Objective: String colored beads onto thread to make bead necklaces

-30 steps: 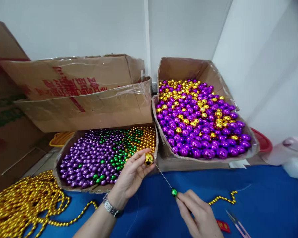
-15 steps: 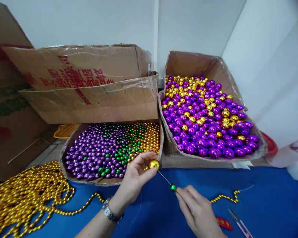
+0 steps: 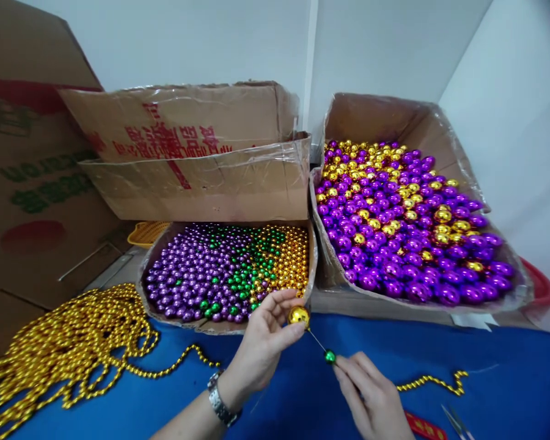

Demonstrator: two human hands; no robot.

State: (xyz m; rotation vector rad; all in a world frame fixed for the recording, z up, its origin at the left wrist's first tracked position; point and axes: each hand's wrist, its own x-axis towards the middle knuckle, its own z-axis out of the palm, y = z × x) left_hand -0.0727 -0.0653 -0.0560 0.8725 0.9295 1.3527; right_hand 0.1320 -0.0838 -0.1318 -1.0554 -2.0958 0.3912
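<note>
Over the blue desk [image 3: 508,391], the left hand [image 3: 263,345] pinches a gold ball [image 3: 298,315] while the right hand [image 3: 371,400] grips a thin needle [image 3: 317,341] carrying 1 green bead [image 3: 330,357], its axis slanting up-left into the ball.

White walls [image 3: 201,43] meet in a corner in front of me. My surface [image 3: 508,366] has a blue cover. Big brown cardboard boxes [image 3: 27,183] stand at my left.
</note>
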